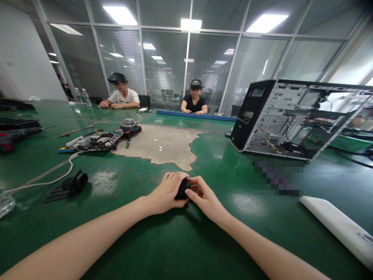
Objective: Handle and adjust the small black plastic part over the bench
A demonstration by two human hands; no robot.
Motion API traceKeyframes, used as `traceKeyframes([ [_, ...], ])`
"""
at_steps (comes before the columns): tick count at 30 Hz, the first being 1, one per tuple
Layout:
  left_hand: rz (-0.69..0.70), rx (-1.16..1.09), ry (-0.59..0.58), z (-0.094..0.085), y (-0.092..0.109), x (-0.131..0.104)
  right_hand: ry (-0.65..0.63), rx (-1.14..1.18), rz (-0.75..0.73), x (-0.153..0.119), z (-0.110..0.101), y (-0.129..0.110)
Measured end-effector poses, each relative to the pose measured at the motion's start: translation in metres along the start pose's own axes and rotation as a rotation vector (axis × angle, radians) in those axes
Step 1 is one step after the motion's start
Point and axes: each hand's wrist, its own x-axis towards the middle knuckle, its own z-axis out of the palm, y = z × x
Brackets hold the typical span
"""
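A small black object (182, 189) is held between my two hands over the green table (163, 241), near the middle of the view. From the left, my left hand (167, 192) wraps its fingers over the top and side of it. My right hand (204, 196) grips its right side, with the thumb and fingers pressed on it. What the object is cannot be made out, since the fingers cover much of it. Beyond the hands lies a bare, greyish patch (171, 147) of tabletop with small white scraps on it.
An open computer case (256, 116) stands at right, with a white slab (335, 229) nearer. Leftward are a circuit board (96, 140), a cooler (130, 126), a black fan-like part (72, 184), a cable and a drill (17, 136). Two people sit across the table.
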Motion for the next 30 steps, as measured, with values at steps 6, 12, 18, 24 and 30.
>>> traceKeyframes([
  [6, 0.001, -0.012, 0.016, 0.0004, -0.0006, -0.0002, 0.054, -0.021, -0.096, -0.0020, 0.0007, -0.0008],
  [12, 0.001, 0.003, 0.009, 0.0021, -0.0007, 0.0003, 0.038, -0.017, 0.006, -0.0003, 0.0001, -0.0020],
  [18, -0.003, 0.006, -0.010, 0.0023, -0.0016, 0.0001, 0.022, -0.001, -0.069, -0.0015, 0.0009, -0.0003],
  [24, -0.009, 0.004, -0.003, 0.0032, -0.0024, -0.0002, 0.054, 0.007, -0.032, 0.0007, 0.0009, 0.0035],
  [30, -0.003, 0.007, -0.016, 0.0019, -0.0022, -0.0007, -0.006, -0.011, -0.025, -0.0003, -0.0004, 0.0010],
])
